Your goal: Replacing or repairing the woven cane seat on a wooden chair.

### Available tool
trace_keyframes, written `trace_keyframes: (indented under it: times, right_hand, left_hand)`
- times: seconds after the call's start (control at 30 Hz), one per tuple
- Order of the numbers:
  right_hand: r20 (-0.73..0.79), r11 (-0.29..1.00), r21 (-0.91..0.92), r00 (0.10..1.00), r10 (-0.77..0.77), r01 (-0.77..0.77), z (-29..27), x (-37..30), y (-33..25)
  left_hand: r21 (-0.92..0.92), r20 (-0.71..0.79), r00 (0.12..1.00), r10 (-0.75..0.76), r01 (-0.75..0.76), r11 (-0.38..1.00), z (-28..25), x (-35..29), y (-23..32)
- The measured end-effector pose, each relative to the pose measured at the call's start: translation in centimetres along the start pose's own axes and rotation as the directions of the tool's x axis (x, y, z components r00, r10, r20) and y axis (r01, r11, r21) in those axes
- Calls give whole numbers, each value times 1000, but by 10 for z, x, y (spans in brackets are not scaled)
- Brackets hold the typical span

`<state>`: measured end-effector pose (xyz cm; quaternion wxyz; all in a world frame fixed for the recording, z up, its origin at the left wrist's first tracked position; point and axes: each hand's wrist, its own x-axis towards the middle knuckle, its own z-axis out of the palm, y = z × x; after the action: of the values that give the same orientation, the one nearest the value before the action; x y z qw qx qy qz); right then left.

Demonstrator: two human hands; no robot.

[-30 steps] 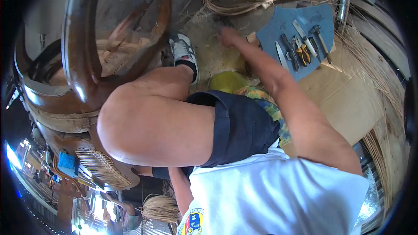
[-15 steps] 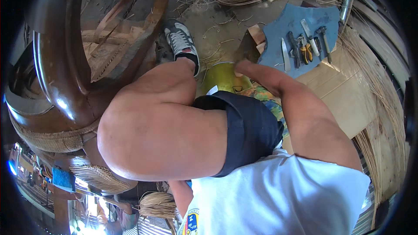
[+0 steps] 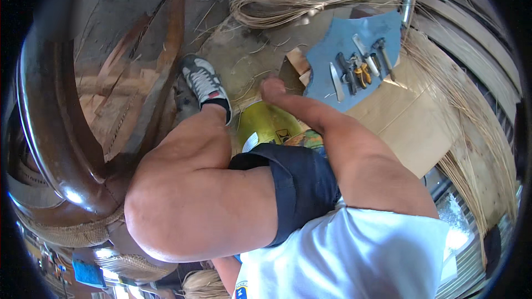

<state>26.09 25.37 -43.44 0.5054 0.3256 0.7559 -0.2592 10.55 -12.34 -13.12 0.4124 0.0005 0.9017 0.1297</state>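
My right hand is beside the rim of a yellow-green bucket, low over the floor. Its fingers look curled together, and whatever they hold, if anything, is hidden. Only a bit of my left arm shows below my bent knee; the left hand is out of view. Right of the bucket, a blue sheet carries a knife, yellow-handled pliers, a hammer and other hand tools.
At the left stands a glossy brown curved wooden frame with woven bands. A coil of cane strands lies at the far side. Cardboard and long loose strands are to the right. My shoe is beside the frame.
My right hand has moved away from the bucket's rim, toward its far side. The whole view has shifted, so the tools and frame appear lower and further left.
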Motion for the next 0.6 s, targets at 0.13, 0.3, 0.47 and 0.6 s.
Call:
trace_keyframes:
  times: [0.13,0.3,0.47,0.6]
  right_hand:
    - [-257,984,38,953,-161,176,-45,-3,19]
    - [-479,882,325,863,-159,342,-135,-17,2]
    - [-679,740,422,723,-124,524,-187,-82,61]
    - [-856,775,382,510,89,504,-187,-148,159]
  left_hand:
    - [-15,18,998,58,-58,998,5,17,3]
    - [-25,-1,993,120,-120,992,14,13,12]
    - [-40,-54,977,209,-211,977,24,19,32]
    - [-35,-120,961,249,-255,966,20,6,48]
